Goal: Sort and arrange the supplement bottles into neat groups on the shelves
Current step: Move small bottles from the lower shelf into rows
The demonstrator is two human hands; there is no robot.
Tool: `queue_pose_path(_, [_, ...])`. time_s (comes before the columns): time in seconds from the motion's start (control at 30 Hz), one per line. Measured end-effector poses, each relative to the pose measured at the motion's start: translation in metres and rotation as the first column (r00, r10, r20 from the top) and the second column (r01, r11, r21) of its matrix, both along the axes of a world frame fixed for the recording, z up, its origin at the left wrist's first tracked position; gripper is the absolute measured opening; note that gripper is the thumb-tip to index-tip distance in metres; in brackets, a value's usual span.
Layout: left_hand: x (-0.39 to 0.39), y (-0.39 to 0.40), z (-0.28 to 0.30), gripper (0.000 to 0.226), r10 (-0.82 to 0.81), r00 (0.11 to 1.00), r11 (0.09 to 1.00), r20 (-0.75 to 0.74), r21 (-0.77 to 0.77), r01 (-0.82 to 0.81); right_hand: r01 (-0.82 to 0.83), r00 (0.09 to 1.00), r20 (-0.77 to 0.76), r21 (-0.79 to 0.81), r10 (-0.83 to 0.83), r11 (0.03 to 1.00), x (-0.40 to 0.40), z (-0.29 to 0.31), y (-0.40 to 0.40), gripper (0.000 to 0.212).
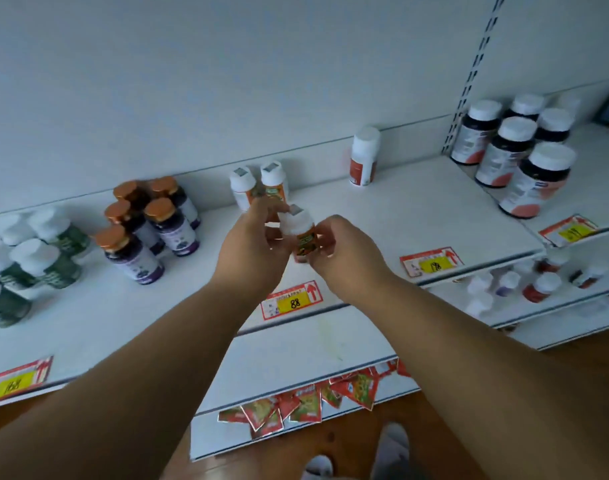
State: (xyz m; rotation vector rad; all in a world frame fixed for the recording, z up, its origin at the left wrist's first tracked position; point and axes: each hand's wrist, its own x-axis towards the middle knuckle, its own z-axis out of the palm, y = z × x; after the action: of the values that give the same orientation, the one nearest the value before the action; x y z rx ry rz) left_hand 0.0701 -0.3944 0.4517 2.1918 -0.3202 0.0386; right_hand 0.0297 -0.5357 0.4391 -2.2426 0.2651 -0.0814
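Both my hands hold one small white-capped bottle with an orange label above the front of the top shelf. My left hand pinches it from the left; my right hand grips its lower right side. Just behind stand two matching orange-label bottles, partly hidden by my left fingers. A lone white bottle with a red label stands at the back. Purple bottles with copper caps cluster to the left, and green-label white-capped bottles stand at the far left.
Large dark bottles with white caps fill the neighbouring shelf on the right. Price tags line the shelf edges. Lower shelves hold small bottles and red sachets. A slotted upright divides the bays.
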Motion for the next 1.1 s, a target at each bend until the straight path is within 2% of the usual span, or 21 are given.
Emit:
queue_pose_path(0.17, [0.052, 0.010, -0.017, 0.038, 0.109, 0.994, 0.988, 0.011, 0.105, -0.109, -0.106, 0.994, -0.013, -0.145, 0.105, 0.984, 0.069, -0.020, 0.017, 0.038])
queue_pose_path(0.27, [0.075, 0.017, -0.024, 0.035, 0.159, 0.987, 0.966, 0.030, 0.202, -0.162, -0.136, 0.990, 0.015, -0.161, 0.141, 0.977, 0.098, -0.029, 0.026, 0.037])
queue_pose_path(0.43, [0.096, 0.025, -0.029, 0.033, 0.208, 0.973, 0.913, 0.095, 0.338, -0.228, -0.132, 0.991, -0.011, -0.203, 0.133, 0.970, 0.128, -0.033, 0.036, 0.018])
queue_pose_path(0.57, [0.092, 0.027, -0.030, 0.045, 0.207, 0.975, 0.936, 0.075, 0.274, -0.220, -0.120, 0.992, 0.003, -0.204, 0.123, 0.972, 0.119, -0.027, 0.037, 0.013])
queue_pose_path(0.7, [0.058, 0.026, -0.035, 0.057, 0.220, 0.974, 0.956, 0.061, 0.186, -0.227, -0.098, 0.993, 0.051, -0.164, 0.108, 0.982, 0.073, -0.022, 0.026, 0.028])
queue_pose_path(0.8, [0.024, 0.020, -0.028, 0.059, 0.235, 0.965, 0.956, 0.115, 0.154, -0.251, -0.053, 0.995, 0.080, -0.105, 0.062, 0.993, 0.029, -0.014, 0.008, 0.032])
queue_pose_path(0.87, [-0.002, 0.006, -0.020, 0.054, 0.170, 0.974, 0.971, 0.150, 0.142, -0.192, -0.007, 0.993, 0.119, -0.066, 0.015, 0.998, -0.005, -0.006, -0.009, 0.031])
queue_pose_path(0.93, [-0.034, -0.018, -0.014, 0.050, 0.036, 0.983, 0.985, 0.179, 0.161, -0.066, 0.034, 0.985, 0.170, -0.042, -0.026, 0.999, -0.042, 0.000, -0.031, 0.030])
queue_pose_path(1.1, [-0.114, -0.113, -0.017, 0.049, -0.244, 0.950, 0.954, 0.196, 0.222, 0.200, 0.159, 0.956, 0.246, 0.030, -0.161, 0.987, -0.138, -0.004, -0.115, 0.026])
